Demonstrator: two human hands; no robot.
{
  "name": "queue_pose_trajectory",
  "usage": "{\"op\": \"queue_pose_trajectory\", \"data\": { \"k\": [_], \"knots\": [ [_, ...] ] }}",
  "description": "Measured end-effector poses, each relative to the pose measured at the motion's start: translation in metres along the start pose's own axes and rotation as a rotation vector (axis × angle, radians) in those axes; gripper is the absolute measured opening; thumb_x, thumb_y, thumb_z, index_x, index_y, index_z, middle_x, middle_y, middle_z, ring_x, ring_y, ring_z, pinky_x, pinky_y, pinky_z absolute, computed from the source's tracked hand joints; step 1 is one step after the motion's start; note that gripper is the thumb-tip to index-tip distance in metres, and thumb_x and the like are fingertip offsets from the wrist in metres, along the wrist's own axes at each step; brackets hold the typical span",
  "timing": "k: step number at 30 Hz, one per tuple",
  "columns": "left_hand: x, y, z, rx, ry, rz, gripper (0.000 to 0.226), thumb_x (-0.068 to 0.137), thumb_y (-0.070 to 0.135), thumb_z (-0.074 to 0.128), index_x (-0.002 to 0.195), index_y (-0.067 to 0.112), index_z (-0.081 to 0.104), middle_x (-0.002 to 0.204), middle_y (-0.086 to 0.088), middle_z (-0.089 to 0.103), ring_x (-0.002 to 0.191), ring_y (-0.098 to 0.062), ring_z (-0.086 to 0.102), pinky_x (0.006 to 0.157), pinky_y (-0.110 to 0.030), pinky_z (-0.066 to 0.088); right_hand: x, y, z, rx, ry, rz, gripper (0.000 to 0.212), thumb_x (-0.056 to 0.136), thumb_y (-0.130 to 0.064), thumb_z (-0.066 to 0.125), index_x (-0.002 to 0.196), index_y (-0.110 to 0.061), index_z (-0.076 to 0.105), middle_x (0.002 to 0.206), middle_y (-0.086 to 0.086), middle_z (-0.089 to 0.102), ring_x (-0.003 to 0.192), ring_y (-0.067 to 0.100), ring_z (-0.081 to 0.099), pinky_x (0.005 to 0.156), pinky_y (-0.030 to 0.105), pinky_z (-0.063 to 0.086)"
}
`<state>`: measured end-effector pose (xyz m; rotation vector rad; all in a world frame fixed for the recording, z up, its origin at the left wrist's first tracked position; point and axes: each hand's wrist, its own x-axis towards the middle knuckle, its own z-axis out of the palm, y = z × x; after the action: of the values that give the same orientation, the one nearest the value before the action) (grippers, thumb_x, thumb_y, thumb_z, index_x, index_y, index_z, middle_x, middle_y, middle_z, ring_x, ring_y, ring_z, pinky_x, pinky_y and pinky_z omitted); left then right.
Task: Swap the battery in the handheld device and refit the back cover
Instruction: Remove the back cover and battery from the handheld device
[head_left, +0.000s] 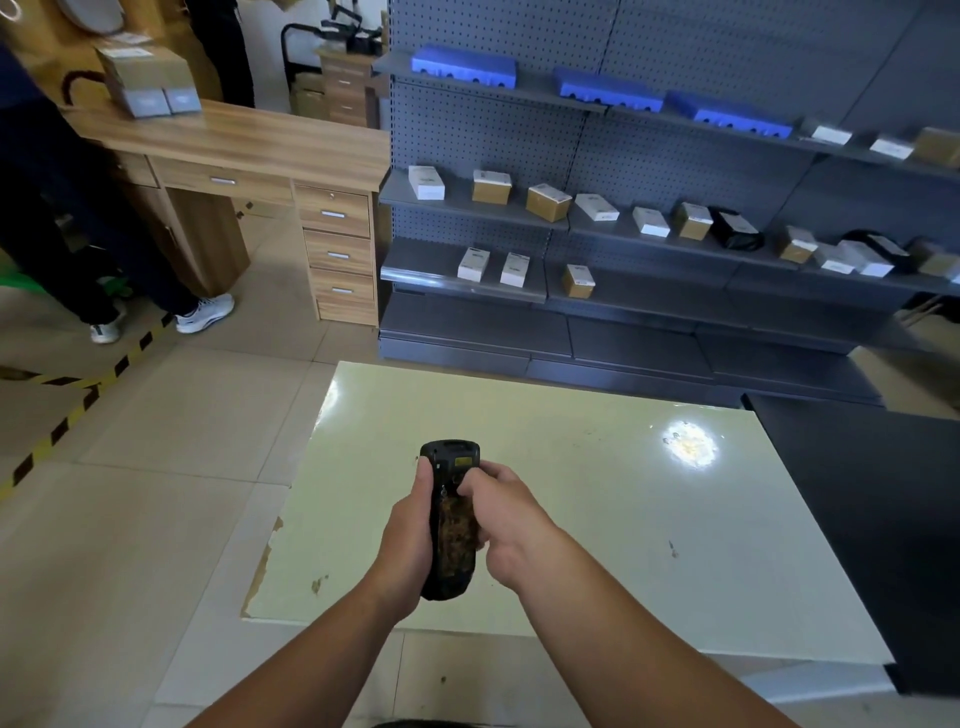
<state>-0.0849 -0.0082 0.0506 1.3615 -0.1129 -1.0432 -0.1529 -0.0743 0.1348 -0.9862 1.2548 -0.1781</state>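
Two hands, left hand (410, 535) and right hand (506, 525), clasp the handheld device (451, 514) upright.

Table (571, 519) bare around both hands; dark counter (883, 519) flanks right; shelving (623, 338) beyond.

In front of me stands a pale glossy table (597, 519) on the tiled floor (156, 493). I see scuffs, chipped left-edge paint and a light glare on it.

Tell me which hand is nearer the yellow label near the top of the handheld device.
Right. The right hand has its fingertips curled onto the handheld device just below the yellow label; the left hand holds the device's left edge, lower down, thumb along the side.
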Motion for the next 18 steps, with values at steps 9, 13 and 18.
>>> {"op": "queue_pose_trajectory", "data": {
  "k": [9, 13, 18],
  "knots": [
    [-0.005, -0.004, -0.001, -0.094, -0.043, 0.043, 0.061, 0.104, 0.063, 0.028, 0.130, 0.029, 0.072, 0.112, -0.005, 0.083, 0.103, -0.023, 0.078, 0.080, -0.038, 0.057, 0.002, 0.015, 0.014, 0.061, 0.100, -0.089, 0.016, 0.095, -0.018, 0.054, 0.109, -0.022, 0.061, 0.104, 0.003, 0.072, 0.090, 0.021, 0.070, 0.076, 0.036, 0.057],
    [-0.005, 0.001, -0.002, -0.082, -0.081, 0.082, 0.060, 0.104, 0.064, 0.029, 0.126, 0.033, 0.075, 0.114, -0.004, 0.082, 0.106, -0.023, 0.078, 0.074, -0.030, 0.062, 0.000, 0.013, 0.014, 0.093, 0.116, -0.112, 0.016, 0.093, -0.018, 0.055, 0.107, -0.022, 0.060, 0.105, 0.003, 0.072, 0.091, 0.021, 0.070, 0.078, 0.038, 0.059],
    [-0.006, 0.000, 0.001, 0.009, -0.112, 0.089, 0.061, 0.105, 0.066, 0.028, 0.106, 0.037, 0.082, 0.107, -0.004, 0.084, 0.099, -0.019, 0.079, 0.068, -0.026, 0.060, -0.001, 0.012, 0.009, 0.133, 0.125, -0.067, 0.015, 0.094, -0.019, 0.054, 0.109, -0.020, 0.057, 0.107, 0.009, 0.070, 0.094, 0.027, 0.070, 0.090, 0.049, 0.059]
  ]
}}
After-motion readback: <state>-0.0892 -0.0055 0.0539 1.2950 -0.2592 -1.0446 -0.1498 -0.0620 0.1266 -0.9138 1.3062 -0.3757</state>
